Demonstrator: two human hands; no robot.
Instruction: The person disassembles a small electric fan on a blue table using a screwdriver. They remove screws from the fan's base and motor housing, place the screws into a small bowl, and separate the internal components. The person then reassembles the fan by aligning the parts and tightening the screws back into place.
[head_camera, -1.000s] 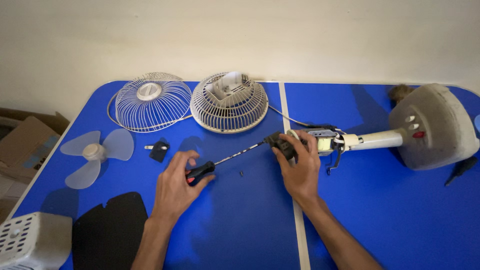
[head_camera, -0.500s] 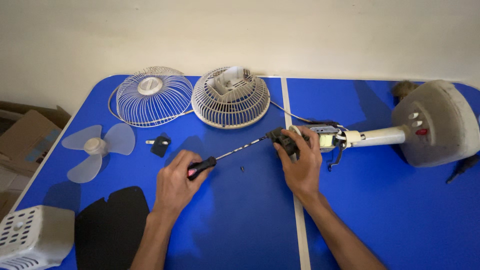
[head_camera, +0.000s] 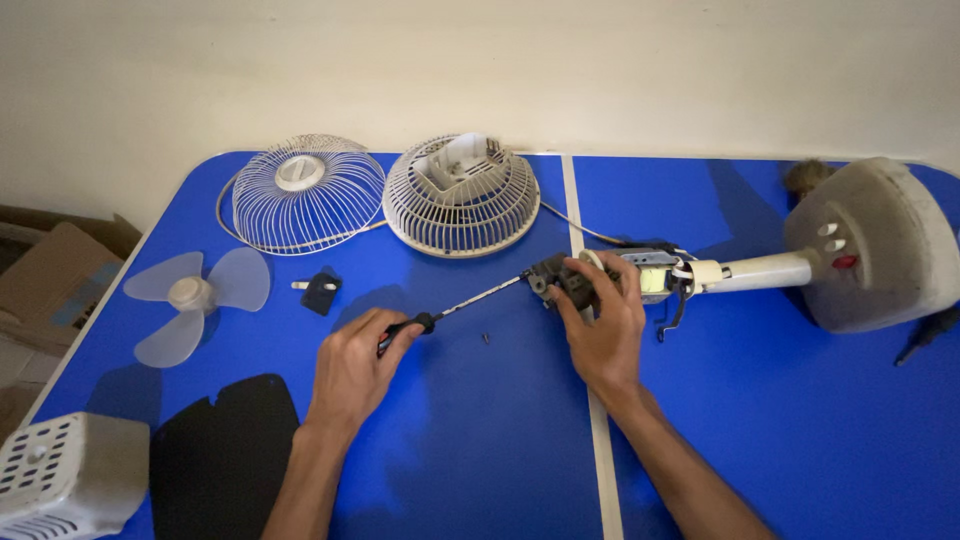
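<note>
Little has moved: left hand (head_camera: 352, 375) still grips the screwdriver (head_camera: 440, 313) (red-black handle), right hand (head_camera: 600, 325) clasping the motor (head_camera: 562, 280).

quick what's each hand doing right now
Left hand: closed on the screwdriver handle.
Right hand: gripping the fan motor on the table.

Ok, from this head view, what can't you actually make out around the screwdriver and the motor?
- Screwdriver tip: hidden where it meets the dark motor part; the head view is too small to show a screw.
- Screwdriver handle: mostly covered by the left hand.
- Motor part's near side: covered by the right hand.
- Small dark bit on the blue table: too small to identify.
- White housing: cut off by the frame's bottom left edge.
</note>
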